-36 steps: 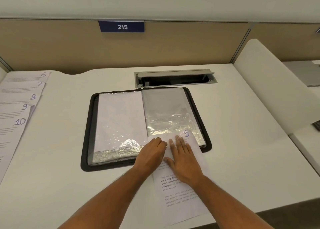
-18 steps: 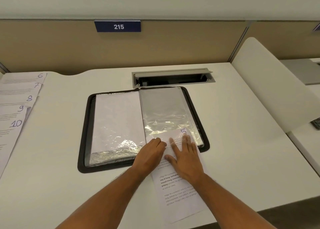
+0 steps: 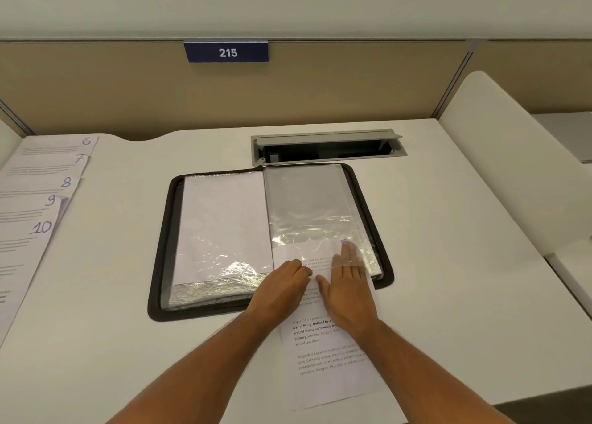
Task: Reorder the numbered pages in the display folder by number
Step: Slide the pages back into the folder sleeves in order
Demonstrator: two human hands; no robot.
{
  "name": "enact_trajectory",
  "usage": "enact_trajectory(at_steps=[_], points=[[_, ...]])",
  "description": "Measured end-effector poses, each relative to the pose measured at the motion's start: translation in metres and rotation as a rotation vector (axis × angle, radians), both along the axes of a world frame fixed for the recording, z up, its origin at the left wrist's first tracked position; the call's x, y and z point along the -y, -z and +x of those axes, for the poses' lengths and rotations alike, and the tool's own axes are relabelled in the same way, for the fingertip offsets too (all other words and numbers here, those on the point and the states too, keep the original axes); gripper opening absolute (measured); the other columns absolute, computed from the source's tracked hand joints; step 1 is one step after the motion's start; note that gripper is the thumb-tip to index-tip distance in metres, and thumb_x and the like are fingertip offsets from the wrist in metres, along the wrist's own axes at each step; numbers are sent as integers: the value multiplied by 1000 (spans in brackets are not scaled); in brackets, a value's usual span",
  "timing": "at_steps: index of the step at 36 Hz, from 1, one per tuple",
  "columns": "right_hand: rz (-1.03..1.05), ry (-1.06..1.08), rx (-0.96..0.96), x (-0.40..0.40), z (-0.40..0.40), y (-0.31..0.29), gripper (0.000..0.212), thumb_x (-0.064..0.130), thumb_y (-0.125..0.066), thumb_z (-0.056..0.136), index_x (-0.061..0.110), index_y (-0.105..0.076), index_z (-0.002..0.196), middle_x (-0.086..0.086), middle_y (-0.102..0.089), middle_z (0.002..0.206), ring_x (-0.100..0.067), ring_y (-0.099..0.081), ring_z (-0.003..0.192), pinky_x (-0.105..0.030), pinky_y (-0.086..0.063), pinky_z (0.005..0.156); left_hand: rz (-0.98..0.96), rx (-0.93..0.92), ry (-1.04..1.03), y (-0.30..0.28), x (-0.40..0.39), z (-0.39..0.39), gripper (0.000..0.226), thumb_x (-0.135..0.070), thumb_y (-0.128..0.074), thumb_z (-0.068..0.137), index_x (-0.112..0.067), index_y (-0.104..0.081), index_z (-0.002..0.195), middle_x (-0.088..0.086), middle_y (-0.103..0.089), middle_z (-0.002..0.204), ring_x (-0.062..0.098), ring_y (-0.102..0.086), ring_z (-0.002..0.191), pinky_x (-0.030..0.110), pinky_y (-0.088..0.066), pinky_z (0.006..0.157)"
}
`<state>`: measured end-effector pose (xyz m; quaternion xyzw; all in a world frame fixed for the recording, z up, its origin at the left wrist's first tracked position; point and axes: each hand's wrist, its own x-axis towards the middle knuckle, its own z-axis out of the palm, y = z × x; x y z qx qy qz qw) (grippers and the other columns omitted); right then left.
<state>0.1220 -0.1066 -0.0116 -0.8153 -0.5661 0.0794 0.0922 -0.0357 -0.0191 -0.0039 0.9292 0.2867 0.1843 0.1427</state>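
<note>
A black display folder (image 3: pixel 160 263) lies open on the white desk. Its left sleeve (image 3: pixel 221 221) holds a white sheet. The right clear sleeve (image 3: pixel 307 199) holds the top end of page 5 (image 3: pixel 333 372), whose lower part sticks out over the folder's near edge toward me. My right hand (image 3: pixel 346 292) lies flat on that page, fingertips under the plastic. My left hand (image 3: pixel 282 286) presses on the sleeve's open edge and the page beside it. Pages 6 to 10 (image 3: pixel 38 193) lie fanned at the far left.
An open grey cable box (image 3: pixel 326 148) is set into the desk just behind the folder. A beige partition with a blue "215" label (image 3: pixel 226 52) stands at the back. A white curved divider (image 3: pixel 512 154) rises on the right.
Page 5 has slid further up into the right sleeve; its number now sits under the plastic. My right hand moved forward with it, its fingers entering the sleeve.
</note>
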Motion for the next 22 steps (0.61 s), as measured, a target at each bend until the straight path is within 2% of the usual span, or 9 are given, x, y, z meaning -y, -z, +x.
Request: enact_trajectory(at_steps=[2, 6, 12, 15, 18, 22], points=[[22, -10, 21, -4, 1, -2, 76, 57, -22, 105, 0, -27, 156, -20, 2, 170, -30, 9, 157, -45, -8, 128, 1, -4, -2, 0, 0, 0, 18, -13, -72, 91, -12, -69, 108, 1, -65, 94, 17, -63, 79, 28, -54, 60], [-46, -39, 68, -10, 3, -5, 81, 63, -15, 104, 2, -27, 157, -21, 3, 169, -31, 13, 157, -43, 3, 127, -7, -21, 11, -1, -1, 0, 14, -16, -69, 94, -13, -68, 107, 0, -65, 94, 16, -62, 79, 28, -55, 61], [-53, -53, 140, -11, 4, 0, 84, 68, -22, 104, 1, -43, 149, -30, -23, 163, -38, -2, 157, -48, -3, 125, 1, -1, 28, -4, -3, 1, 9, -14, -68, 92, -15, -67, 101, 0, -63, 89, 16, -60, 75, 26, -51, 60], [-47, -57, 138, -13, 5, 1, 84, 68, -24, 104, 0, -40, 151, -31, -25, 162, -39, -3, 156, -47, -1, 125, 8, 14, 24, -3, -5, 1, 7, -14, -65, 94, -15, -66, 100, -1, -60, 88, 16, -58, 74, 28, -51, 59], [-55, -58, 128, -17, 7, -3, 89, 72, -18, 102, 3, -39, 153, -29, -30, 160, -38, -12, 156, -47, -8, 128, 14, 12, 19, -2, -6, 1, 6, -14, -65, 94, -16, -66, 100, -1, -59, 88, 16, -58, 75, 29, -51, 59], [-65, -39, 59, -22, 9, -6, 85, 68, -21, 103, 5, -24, 160, -24, -18, 166, -33, -8, 157, -42, -8, 128, 19, 17, 29, -3, -8, 3, 9, -16, -67, 93, -15, -67, 102, -2, -61, 89, 16, -59, 77, 27, -51, 60]])
